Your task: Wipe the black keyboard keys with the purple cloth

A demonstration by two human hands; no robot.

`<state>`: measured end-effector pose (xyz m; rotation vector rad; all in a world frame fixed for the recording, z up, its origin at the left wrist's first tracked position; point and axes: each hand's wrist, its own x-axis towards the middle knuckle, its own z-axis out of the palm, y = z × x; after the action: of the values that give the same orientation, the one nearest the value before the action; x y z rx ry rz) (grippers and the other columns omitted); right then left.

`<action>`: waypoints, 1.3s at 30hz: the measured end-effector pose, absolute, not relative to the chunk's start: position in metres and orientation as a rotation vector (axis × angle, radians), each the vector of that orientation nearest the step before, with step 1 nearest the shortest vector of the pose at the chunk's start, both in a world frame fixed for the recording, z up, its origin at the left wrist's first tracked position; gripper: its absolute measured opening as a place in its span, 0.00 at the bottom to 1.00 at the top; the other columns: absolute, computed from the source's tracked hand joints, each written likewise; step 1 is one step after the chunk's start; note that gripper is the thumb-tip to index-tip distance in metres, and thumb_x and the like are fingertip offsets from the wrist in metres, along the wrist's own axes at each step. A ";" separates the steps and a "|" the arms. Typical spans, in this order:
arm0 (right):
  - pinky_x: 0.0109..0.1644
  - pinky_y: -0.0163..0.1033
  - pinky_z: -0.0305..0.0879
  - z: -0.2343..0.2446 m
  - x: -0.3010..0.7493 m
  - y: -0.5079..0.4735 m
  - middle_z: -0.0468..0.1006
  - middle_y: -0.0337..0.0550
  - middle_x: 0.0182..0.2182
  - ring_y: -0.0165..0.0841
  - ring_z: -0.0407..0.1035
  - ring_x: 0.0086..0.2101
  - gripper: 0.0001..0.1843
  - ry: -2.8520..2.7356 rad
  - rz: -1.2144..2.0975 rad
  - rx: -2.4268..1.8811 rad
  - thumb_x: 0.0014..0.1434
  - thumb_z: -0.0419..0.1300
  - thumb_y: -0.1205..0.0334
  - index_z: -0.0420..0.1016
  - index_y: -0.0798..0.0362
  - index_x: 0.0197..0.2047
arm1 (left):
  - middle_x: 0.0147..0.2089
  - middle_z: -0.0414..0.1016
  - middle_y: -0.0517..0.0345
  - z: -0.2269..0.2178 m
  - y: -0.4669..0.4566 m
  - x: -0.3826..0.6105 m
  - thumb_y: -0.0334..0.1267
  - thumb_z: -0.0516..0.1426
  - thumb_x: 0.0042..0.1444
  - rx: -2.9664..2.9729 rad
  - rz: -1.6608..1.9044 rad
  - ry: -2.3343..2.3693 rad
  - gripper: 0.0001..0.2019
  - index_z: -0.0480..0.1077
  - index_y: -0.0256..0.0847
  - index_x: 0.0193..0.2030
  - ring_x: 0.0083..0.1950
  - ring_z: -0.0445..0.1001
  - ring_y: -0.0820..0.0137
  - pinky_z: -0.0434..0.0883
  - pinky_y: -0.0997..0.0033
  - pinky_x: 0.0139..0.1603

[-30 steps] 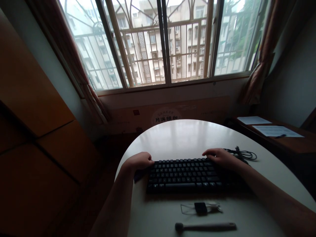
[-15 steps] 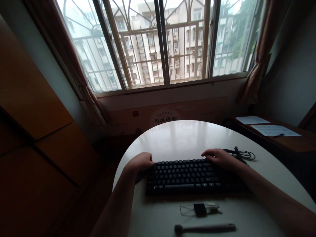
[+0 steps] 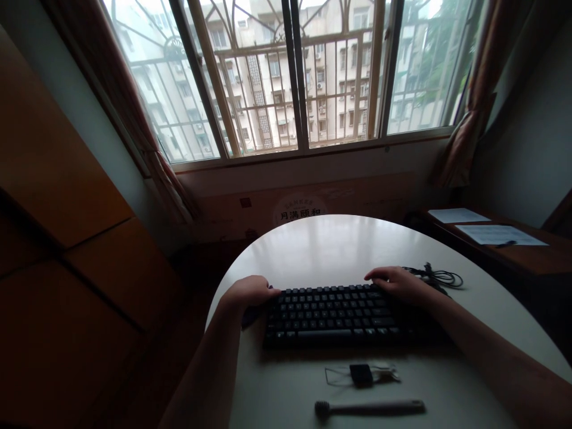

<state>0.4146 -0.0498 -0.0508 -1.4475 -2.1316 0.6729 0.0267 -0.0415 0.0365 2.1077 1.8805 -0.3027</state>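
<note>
A black keyboard lies on the round white table. My left hand is closed round the keyboard's left end, fingers curled over its far corner. My right hand grips the keyboard's right end, fingers bent over the far edge. A black cable lies coiled just beyond my right hand.
Near the table's front edge lie a wire keycap puller with a small black block and a long brush. A side desk with papers stands at the right. A barred window, curtains and a wooden cabinet surround the table.
The view has shifted slightly. Both hands stay on the ends of the keyboard, which has barely moved.
</note>
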 end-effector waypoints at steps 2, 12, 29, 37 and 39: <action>0.50 0.43 0.67 -0.051 0.415 -0.050 0.80 0.42 0.44 0.41 0.73 0.44 0.17 -2.136 0.676 -1.444 0.58 0.52 0.56 0.78 0.47 0.45 | 0.35 0.79 0.48 0.035 -0.042 0.030 0.57 0.51 0.53 2.113 -0.310 1.861 0.24 0.77 0.37 0.32 0.33 0.74 0.63 0.65 0.70 0.33; 0.49 0.43 0.67 -0.053 0.416 -0.048 0.80 0.42 0.43 0.41 0.73 0.43 0.17 -2.136 0.657 -1.437 0.58 0.53 0.55 0.79 0.48 0.44 | 0.34 0.76 0.47 0.031 -0.047 0.043 0.47 0.51 0.56 2.287 -0.304 1.899 0.18 0.76 0.37 0.31 0.36 0.73 0.60 0.66 0.66 0.38; 0.50 0.44 0.67 -0.052 0.415 -0.049 0.80 0.43 0.42 0.41 0.73 0.43 0.17 -2.126 0.668 -1.442 0.57 0.53 0.56 0.79 0.47 0.44 | 0.39 0.78 0.42 0.031 -0.048 0.051 0.48 0.49 0.58 2.297 -0.450 1.977 0.20 0.77 0.35 0.37 0.39 0.75 0.57 0.68 0.66 0.38; 0.50 0.44 0.67 -0.053 0.415 -0.049 0.80 0.42 0.43 0.41 0.73 0.43 0.16 -2.121 0.663 -1.441 0.57 0.53 0.55 0.79 0.47 0.44 | 0.39 0.78 0.43 0.034 -0.049 0.051 0.52 0.50 0.56 2.288 -0.451 2.014 0.21 0.77 0.37 0.37 0.41 0.76 0.59 0.68 0.69 0.39; 0.50 0.44 0.67 -0.052 0.415 -0.049 0.80 0.42 0.43 0.41 0.73 0.43 0.17 -2.125 0.658 -1.438 0.57 0.53 0.55 0.79 0.47 0.44 | 0.38 0.78 0.43 0.034 -0.050 0.051 0.50 0.50 0.57 2.306 -0.465 2.000 0.21 0.77 0.37 0.38 0.41 0.76 0.59 0.68 0.68 0.40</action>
<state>0.4147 -0.0492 -0.0516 -1.4377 -2.1254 0.6584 0.0507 -0.0499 0.0337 2.3058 1.9997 -0.4649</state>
